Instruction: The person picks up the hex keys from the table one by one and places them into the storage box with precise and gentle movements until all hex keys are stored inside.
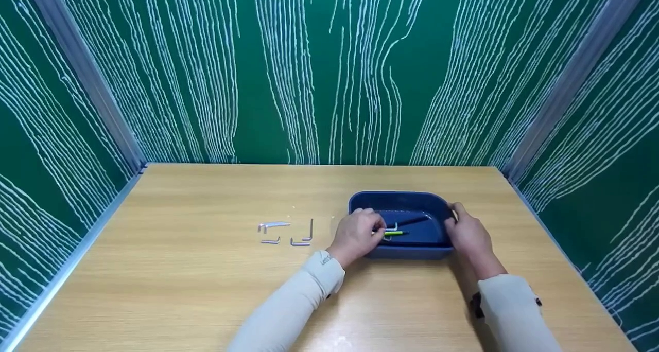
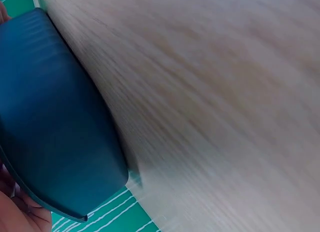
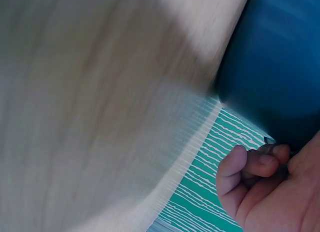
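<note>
Five or so keys point(image 1: 278, 224) out on the table point(image 1: 154, 290), loosely bunched to the left of the bin point(image 1: 412, 253). Inside the bin, near its left end, a green stick point(image 1: 397, 233) and a small silver key point(image 1: 395, 227), close together. Over that same end, the left hand point(image 1: 359, 232), with fingers bent and drawn together right at the green stick; cannot tell from any view whether pinched on it or only touching. At the opposite end, the right hand point(image 1: 466, 232), clamped on the bin's rim, probably to steady it. Looks like a sorting job somewhere in the middle: part of the set in the bin, part on the table. Done, as far as shows: bin standing upright on the table, within reach of both hands, and keys on the table apart from it. Left, by best guess: dealing with the green stick and the silver key. Cannot tell for sure which way the pieces go, nor what else lies behind the left hand.
</note>
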`<control>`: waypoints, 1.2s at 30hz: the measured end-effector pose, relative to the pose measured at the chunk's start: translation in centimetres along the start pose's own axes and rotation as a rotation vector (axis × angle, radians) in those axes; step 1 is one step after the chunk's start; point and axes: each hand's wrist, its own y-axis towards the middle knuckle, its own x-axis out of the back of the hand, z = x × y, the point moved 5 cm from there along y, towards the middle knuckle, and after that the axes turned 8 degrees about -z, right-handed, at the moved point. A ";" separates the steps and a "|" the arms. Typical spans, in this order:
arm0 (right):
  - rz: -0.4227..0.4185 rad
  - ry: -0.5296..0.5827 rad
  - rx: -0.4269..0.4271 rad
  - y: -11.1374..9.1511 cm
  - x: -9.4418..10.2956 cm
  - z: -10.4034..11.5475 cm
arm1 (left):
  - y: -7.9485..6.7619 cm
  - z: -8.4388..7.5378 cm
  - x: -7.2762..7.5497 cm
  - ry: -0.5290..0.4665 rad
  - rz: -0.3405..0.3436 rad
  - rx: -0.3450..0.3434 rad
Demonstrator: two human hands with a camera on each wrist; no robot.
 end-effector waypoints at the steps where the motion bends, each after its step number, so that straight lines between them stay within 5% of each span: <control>1: 0.008 0.007 -0.007 0.0 0.0 0.0 | 0.0 0.0 0.0 -0.003 0.001 0.004; 11: 0.028 0.003 -0.014 0.0 -0.2 -0.1 | 0.0 0.4 -0.5 0.020 0.051 0.070; 18: -0.106 -0.024 0.062 -0.1 0.2 0.2 | 0.3 0.2 -0.4 0.101 0.062 0.083; 36: -0.026 -0.013 0.025 0.0 0.1 0.1 | 1.0 0.0 -0.9 0.184 0.238 0.156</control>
